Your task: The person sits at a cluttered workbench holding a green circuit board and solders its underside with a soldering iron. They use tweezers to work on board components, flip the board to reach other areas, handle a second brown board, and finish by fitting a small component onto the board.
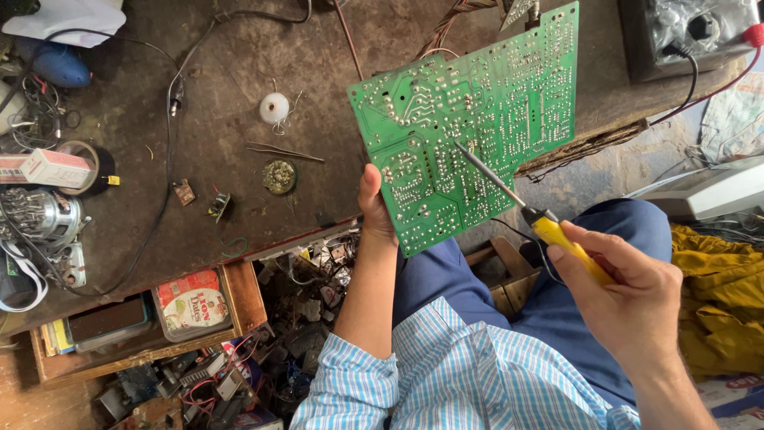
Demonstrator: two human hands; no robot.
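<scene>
My left hand (374,209) grips the lower left edge of a green circuit board (469,119), holding it up with its solder side toward me, tilted. Most of the fingers are hidden behind the board. My right hand (629,291) holds a soldering iron (557,235) by its yellow handle. The iron's metal tip touches the board near its middle. Wires run from the board's top edge toward the bench.
A dark worn workbench (239,119) carries a white solder spool (274,107), a round tin (279,176), tweezers, cables and a motor part (40,215) at left. An open wooden drawer (143,322) holds boxes. Scrap electronics lie below. A meter (688,32) sits top right.
</scene>
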